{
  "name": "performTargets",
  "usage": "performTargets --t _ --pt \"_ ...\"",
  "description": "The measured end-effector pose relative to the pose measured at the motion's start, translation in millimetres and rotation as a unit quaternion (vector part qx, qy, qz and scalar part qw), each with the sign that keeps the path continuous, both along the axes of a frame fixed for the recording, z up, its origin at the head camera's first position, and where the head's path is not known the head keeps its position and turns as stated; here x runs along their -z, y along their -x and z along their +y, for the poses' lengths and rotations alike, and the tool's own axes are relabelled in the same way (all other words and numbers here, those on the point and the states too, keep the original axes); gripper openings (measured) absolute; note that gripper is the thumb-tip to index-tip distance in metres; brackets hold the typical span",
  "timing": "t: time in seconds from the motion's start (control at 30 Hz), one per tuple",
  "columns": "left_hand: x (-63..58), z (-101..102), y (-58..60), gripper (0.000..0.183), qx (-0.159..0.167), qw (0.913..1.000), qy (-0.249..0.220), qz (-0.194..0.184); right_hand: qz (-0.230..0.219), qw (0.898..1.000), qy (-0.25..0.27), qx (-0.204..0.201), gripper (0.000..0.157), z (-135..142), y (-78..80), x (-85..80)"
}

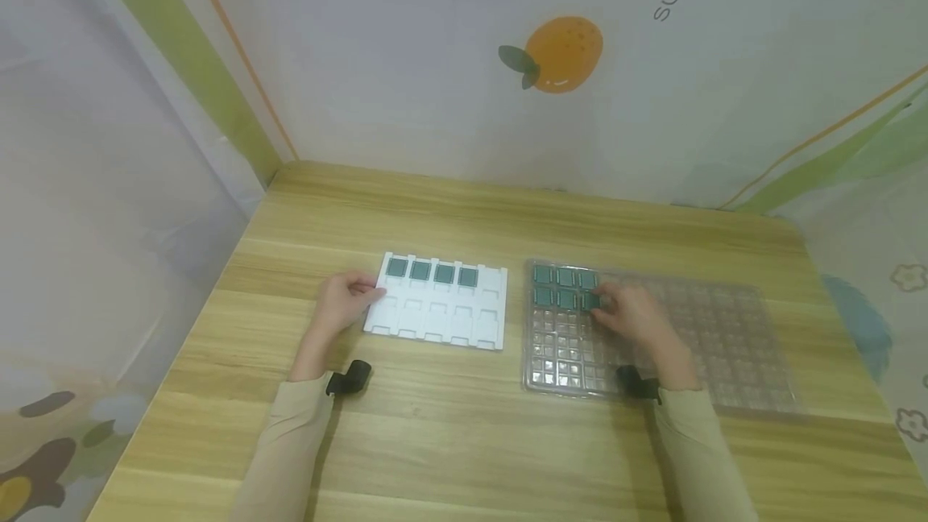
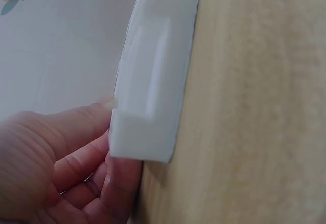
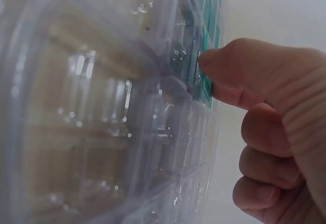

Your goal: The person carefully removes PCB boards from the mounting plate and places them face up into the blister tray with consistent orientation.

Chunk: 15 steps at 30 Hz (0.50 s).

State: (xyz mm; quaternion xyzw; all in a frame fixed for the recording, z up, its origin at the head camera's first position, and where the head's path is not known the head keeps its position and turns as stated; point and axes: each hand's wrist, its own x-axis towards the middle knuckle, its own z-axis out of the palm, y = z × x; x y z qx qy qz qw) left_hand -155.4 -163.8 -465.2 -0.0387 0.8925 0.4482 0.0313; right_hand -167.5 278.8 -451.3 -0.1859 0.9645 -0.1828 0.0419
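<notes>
At its left edge, the white plastic tray (image 1: 413, 321) is pinched by my left hand (image 1: 344, 302), thumb on top and fingers curled at the underside in the left wrist view. Several dark green square chips (image 1: 445, 273) sit along the tray's far row. My right hand (image 1: 638, 316) is over the clear plastic blister tray (image 1: 569, 373). Its thumb and forefinger pinch a green square chip (image 1: 590, 301) in the second row, its other fingers curled in. More green chips (image 1: 565, 277) fill pockets around that one; the fingers partly hide the pinched chip.
Both trays lie on a wood-grain table (image 1: 449, 441), the white one left of the clear one. The clear tray's lid half (image 1: 732, 345) extends to the right. A printed curtain (image 1: 406, 87) hangs behind the table. Black wrist cameras (image 1: 351, 378) sit on both wrists.
</notes>
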Motion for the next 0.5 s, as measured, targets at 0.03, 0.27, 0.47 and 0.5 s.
performTargets --t 0.03,0.27,0.47,0.5 --pt "0.1 0.0 0.1 0.024 0.001 1.0 0.002 -0.002 -0.001 1.0 -0.001 0.0 0.031 -0.3 0.3 -0.3" --pt "0.9 0.2 1.4 0.024 0.003 1.0 0.002 -0.003 -0.007 1.0 0.005 0.005 0.031 -0.4 0.6 -0.9" --pt "0.2 0.2 1.4 0.025 0.008 1.0 0.0 -0.004 -0.003 1.0 0.006 0.003 0.029 -0.7 0.5 -1.4" --pt "0.3 0.1 1.3 0.025 0.009 1.0 0.0 -0.003 -0.003 1.0 0.007 0.002 0.028 -0.7 0.3 -1.5"
